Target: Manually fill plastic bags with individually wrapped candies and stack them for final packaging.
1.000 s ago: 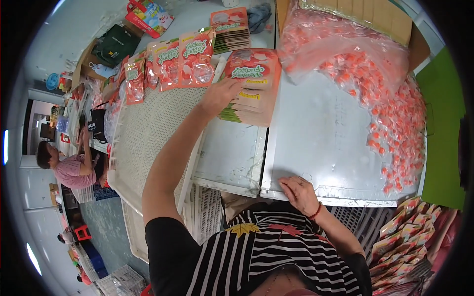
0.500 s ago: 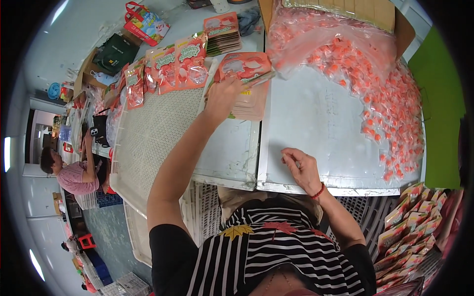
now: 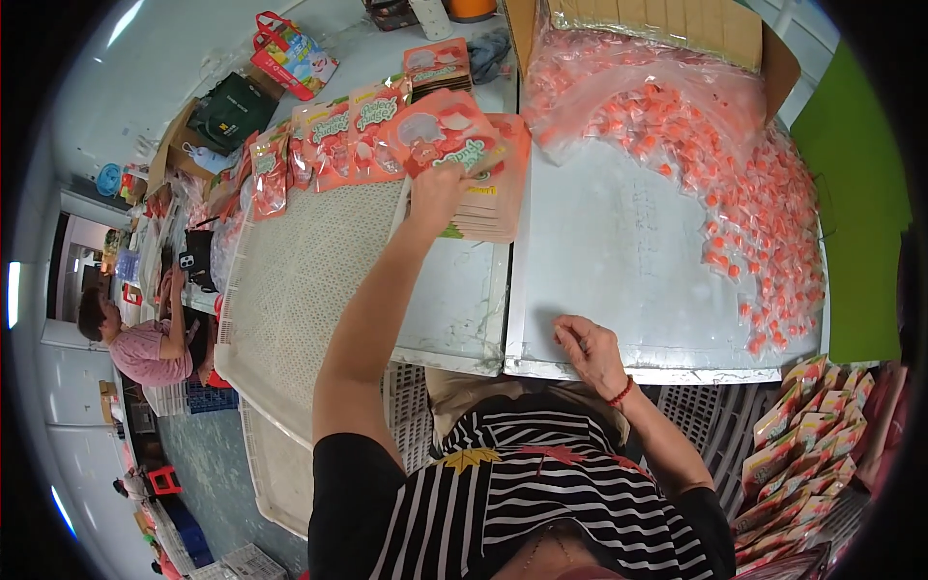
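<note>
My left hand (image 3: 440, 196) is closed on the lower edge of a flat pink-and-red printed pouch (image 3: 433, 130), tilted up off the stack. Below it lies a fanned stack of similar pouches (image 3: 495, 215), on the left table beside the seam between the two tabletops. My right hand (image 3: 592, 356) hovers at or rests on the front edge of the right table, its fingers curled together; whatever they may hold is hidden. Farther back on that table, a large heap of small clear-wrapped red and white sweets (image 3: 715, 184) spreads from a plastic bag (image 3: 667, 72) in a cardboard box.
To the left, filled pouches (image 3: 372, 126) stand at the back of a white perforated tray (image 3: 300, 251). Another pouch stack (image 3: 437, 66) sits behind. Several filled pouches (image 3: 807, 445) are piled at lower right. A green panel (image 3: 851, 213) borders the right side. A person (image 3: 150, 343) works at far left.
My left hand has raised the top pouch, turning its printed face more into view and bringing it left over the standing pouches. My right hand has drawn slightly nearer to me.
</note>
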Demonstrator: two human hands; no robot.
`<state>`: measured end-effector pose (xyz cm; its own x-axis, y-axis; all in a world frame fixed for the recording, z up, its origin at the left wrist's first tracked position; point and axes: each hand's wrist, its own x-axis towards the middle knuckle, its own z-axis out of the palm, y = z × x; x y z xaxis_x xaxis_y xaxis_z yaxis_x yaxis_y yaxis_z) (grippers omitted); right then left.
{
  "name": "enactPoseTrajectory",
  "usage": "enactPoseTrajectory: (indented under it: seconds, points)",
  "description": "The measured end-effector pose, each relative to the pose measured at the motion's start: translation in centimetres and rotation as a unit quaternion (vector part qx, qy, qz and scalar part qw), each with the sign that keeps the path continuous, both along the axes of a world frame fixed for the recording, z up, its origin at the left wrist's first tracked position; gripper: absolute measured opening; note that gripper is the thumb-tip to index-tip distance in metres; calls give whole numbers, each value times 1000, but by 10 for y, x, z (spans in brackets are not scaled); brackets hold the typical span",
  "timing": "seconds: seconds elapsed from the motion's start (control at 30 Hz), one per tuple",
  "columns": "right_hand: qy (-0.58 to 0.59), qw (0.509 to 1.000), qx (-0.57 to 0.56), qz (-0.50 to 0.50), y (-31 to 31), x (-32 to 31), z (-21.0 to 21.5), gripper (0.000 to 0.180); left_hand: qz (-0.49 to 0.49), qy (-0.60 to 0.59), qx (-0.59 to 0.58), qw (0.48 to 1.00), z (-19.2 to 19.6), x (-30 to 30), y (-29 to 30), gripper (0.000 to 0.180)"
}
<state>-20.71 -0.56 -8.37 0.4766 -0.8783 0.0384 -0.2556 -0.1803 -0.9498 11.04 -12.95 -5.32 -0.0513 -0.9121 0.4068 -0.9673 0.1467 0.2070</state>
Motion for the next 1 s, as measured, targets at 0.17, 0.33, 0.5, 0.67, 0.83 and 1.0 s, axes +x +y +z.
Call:
enactPoseTrajectory:
  seconds: [0.17,0.33,0.5,0.67,0.83,1.0]
  points:
    - [9,1000,-10,-7,-1,-6,-8,15,-73,33,63,995,12,15,-7,24]
    - [-7,1000,3,9,4,0,-7,15,-8,82,150,985,35,-1,4,24]
    - [-25,1000,2,-13,-13,7,14,17,-45,52,-7,998,55,-49,28,18]
    - [-51,989,-24,-135,-49,27,46,20,-135,153,-10,979,41,-126,85,19]
    - [-17,991,67,-116,-49,10,23,17,-143,250,20,957,33,-139,101,19]
    - [-61,993,41,-94,-49,5,9,18,-54,302,84,948,26,-136,102,16]
